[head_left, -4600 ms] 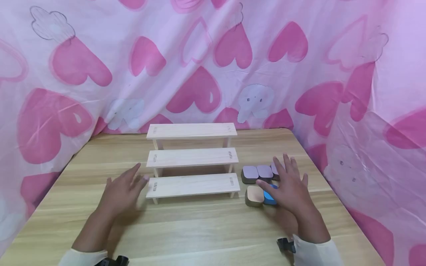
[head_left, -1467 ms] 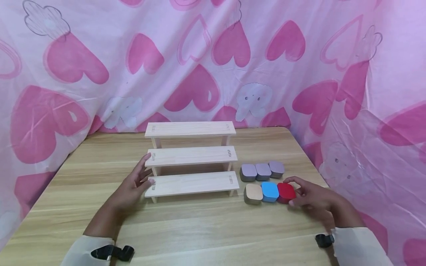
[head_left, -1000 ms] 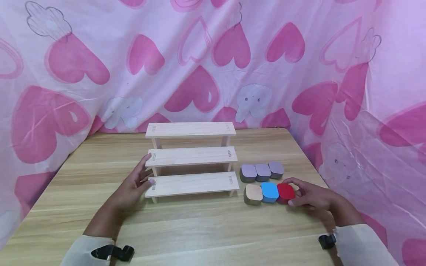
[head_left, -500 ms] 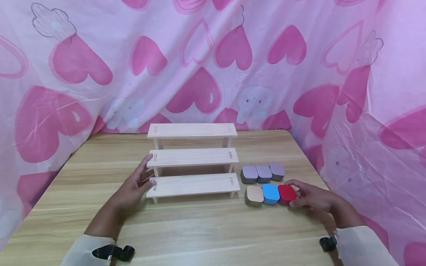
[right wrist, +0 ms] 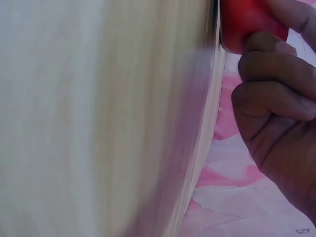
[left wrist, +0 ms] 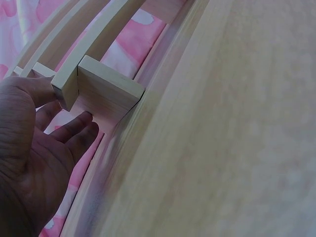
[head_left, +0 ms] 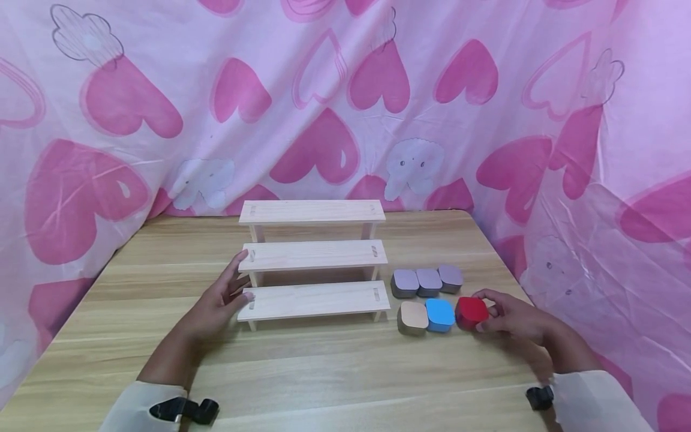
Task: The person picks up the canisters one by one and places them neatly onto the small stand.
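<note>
In the head view a three-step wooden stand [head_left: 313,301] stands on the table, left of the blocks. My left hand [head_left: 212,309] is at its left end, thumb on the lowest board and index finger by the middle board. The left wrist view shows the other fingers [left wrist: 79,131] loosely extended beside the stand's leg [left wrist: 108,86]. My right hand [head_left: 520,321] pinches a red rounded-square block [head_left: 471,312] between thumb and index finger; the remaining fingers [right wrist: 276,98] are curled. A small gap parts it from a blue block [head_left: 439,314], which sits beside a beige block [head_left: 413,317].
Three lilac-topped blocks [head_left: 428,281] form a row behind the coloured ones. The wood-grain table [head_left: 324,378] ends at a pink heart-patterned cloth [head_left: 318,144] hanging behind and along the sides.
Both hands came down from hovering, the left to the stand, the right to the red block. Just now the right hand has drawn the red block rightward, away from the blue one.
</note>
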Tool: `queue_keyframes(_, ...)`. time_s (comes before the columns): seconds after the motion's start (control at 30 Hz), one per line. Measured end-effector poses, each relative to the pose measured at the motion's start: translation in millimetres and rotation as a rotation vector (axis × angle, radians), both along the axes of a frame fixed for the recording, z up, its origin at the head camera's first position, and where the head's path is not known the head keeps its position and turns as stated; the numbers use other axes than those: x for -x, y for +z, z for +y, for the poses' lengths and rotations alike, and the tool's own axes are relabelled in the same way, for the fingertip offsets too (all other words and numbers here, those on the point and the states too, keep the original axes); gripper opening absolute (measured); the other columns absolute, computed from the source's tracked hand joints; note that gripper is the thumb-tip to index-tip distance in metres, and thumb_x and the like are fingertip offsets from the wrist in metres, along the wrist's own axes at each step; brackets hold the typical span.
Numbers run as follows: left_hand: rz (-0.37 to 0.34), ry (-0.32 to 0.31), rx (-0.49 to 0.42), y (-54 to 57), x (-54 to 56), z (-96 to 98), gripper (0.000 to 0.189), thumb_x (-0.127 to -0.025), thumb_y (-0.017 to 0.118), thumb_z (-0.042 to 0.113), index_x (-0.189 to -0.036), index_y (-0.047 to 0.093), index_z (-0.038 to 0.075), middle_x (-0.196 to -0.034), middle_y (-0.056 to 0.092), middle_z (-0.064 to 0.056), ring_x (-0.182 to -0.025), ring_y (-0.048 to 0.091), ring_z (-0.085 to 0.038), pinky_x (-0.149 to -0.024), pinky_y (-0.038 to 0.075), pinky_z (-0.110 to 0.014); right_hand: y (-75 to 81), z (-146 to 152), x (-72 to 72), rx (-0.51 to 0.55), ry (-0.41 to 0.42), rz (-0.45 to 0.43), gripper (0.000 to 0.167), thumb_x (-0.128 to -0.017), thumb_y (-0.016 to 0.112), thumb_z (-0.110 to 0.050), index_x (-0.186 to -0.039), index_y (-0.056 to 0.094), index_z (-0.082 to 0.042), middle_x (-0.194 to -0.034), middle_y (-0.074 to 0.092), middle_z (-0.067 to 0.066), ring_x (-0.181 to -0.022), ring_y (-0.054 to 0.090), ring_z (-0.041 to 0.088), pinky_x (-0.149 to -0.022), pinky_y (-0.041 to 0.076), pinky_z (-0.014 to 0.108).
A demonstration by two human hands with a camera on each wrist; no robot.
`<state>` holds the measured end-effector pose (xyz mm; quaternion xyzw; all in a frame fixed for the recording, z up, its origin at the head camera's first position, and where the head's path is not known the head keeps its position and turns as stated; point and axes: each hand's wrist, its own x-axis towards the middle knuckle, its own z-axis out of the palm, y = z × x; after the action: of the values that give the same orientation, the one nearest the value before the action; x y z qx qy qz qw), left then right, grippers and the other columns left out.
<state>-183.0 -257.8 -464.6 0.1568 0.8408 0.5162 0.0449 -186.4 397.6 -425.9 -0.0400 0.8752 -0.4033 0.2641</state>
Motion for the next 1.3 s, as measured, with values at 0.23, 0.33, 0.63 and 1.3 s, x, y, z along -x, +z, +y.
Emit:
queue_keyframes(0.23, -0.001, -0.004, -0.017, 2.7, -2.9, 0.2, 0.092, -0.112, 0.065, 0.024, -0.173, 0.003, 0.051, -0.183, 0.018, -0.019, -0.160, 0.039, -0.054, -0.123, 0.037, -0.065, 5.5, 6, -4.2, -0.049, -0.027, 0.039, 0.069, -0.092, 0.085, -0.021, -0.151, 0.054, -0.001, -0.112, 0.070, 0.009, -0.094, 0.060, 0.022, -0.075, 0.057, 0.031)
queue_keyframes(0.33, 0.002, -0.007, -0.020, 2.0, -2.1, 0.7, 0.091, -0.112, 0.065, 0.024, -0.173, 0.003, 0.051, -0.184, 0.016, -0.019, -0.160, 0.039, -0.053, -0.123, 0.037, -0.065, 7.2, 7, -5.8, -0.035, -0.048, 0.056, 0.069, -0.093, 0.084, -0.021, -0.152, 0.053, 0.000, -0.096, 0.066, 0.007, -0.080, 0.059, 0.019, -0.066, 0.054, 0.028)
queue_keyframes(0.63, -0.005, -0.011, -0.022, -1.1, 2.9, 2.2, 0.090, -0.112, 0.064, 0.025, -0.172, 0.003, 0.054, -0.186, 0.010, -0.013, -0.162, 0.037, -0.051, -0.123, 0.039, -0.062, 21.0, 4, -10.3, -0.001, -0.115, 0.192, 0.068, -0.098, 0.078, -0.019, -0.152, 0.049, 0.008, -0.085, 0.067, 0.010, -0.066, 0.055, 0.016, -0.056, 0.050, 0.028)
queue_keyframes(1.3, 0.012, -0.005, -0.019, 0.4, -1.7, -0.1, 0.093, -0.112, 0.064, 0.019, -0.173, 0.002, 0.051, -0.184, 0.015, -0.017, -0.160, 0.037, -0.055, -0.122, 0.038, -0.061, 65.4, -58, 0.7, 0.066, -0.191, 0.416, 0.073, -0.101, 0.080, -0.022, -0.162, 0.047, 0.000, -0.079, 0.061, -0.002, -0.068, 0.055, 0.014, -0.056, 0.053, 0.029)
